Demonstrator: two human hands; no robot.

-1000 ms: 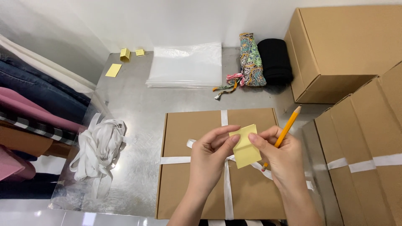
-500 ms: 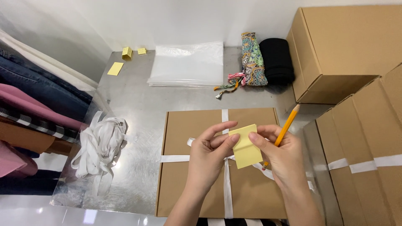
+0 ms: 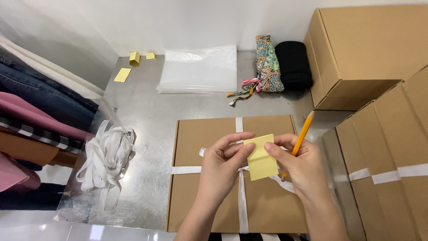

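Over the ribbon-tied cardboard box [image 3: 214, 178] at the desk's near edge, both hands still pinch the yellow sticky note [image 3: 261, 157] — left hand [image 3: 225, 166] now at its top edge, right hand [image 3: 299, 168] also gripping a pencil [image 3: 303, 134] — little else has shifted.

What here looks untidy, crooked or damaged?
Little stands out. The white ribbon pile lies in a loose tangle at the table's left edge. The yellow note held by both hands, left and right, and the box look undamaged.
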